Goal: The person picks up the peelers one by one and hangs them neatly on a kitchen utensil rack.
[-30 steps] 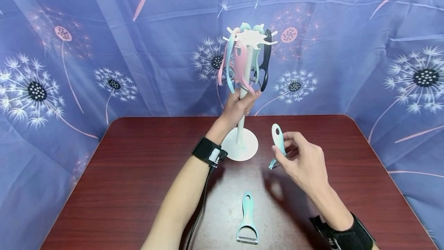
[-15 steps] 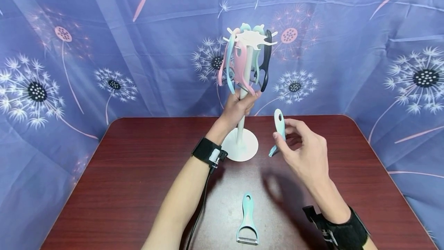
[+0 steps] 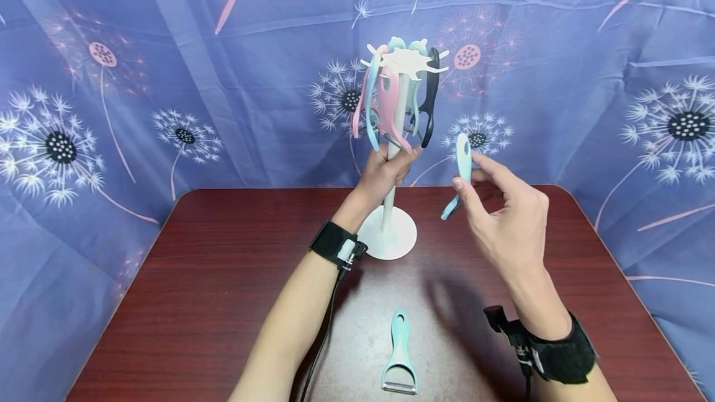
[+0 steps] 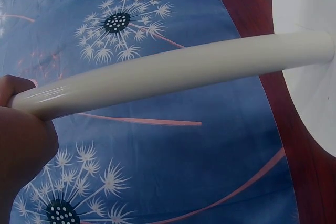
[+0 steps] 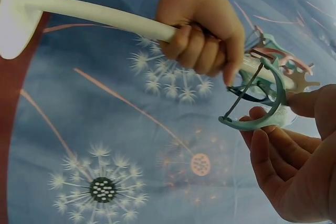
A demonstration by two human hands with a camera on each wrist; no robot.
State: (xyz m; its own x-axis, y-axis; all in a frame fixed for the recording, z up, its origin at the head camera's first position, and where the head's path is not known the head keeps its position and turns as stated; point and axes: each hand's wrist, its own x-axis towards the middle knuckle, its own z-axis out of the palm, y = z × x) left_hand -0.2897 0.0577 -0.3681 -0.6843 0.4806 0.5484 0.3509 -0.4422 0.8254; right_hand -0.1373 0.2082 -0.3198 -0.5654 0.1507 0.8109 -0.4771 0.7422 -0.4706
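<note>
My left hand (image 3: 385, 174) grips the white post (image 4: 173, 72) of a stand, just under several hanging peelers. The stand has a round white base (image 3: 386, 242) on the table and a ring of white hooks (image 3: 406, 62) at its top. Pink, light blue, green and black peelers hang there, among them a pink peeler (image 3: 388, 101) in front and a black peeler (image 3: 432, 89) at the right. To the right of the stand, my right hand (image 3: 511, 209) pinches a light blue peeler (image 3: 463, 157) in the air, handle end up. Its Y-shaped blade end (image 5: 265, 111) shows in the right wrist view.
Another light blue peeler (image 3: 399, 352) lies flat on the dark red table (image 3: 240, 303), near the front, blade end toward me. A blue cloth (image 3: 268, 79) with dandelion prints hangs behind the table. A black cable (image 3: 324, 343) runs from the left wrist band.
The right hand has risen with its peeler and shifted slightly right, away from the tabletop. The left hand keeps its grip on the post, and the stand stays in place.
</note>
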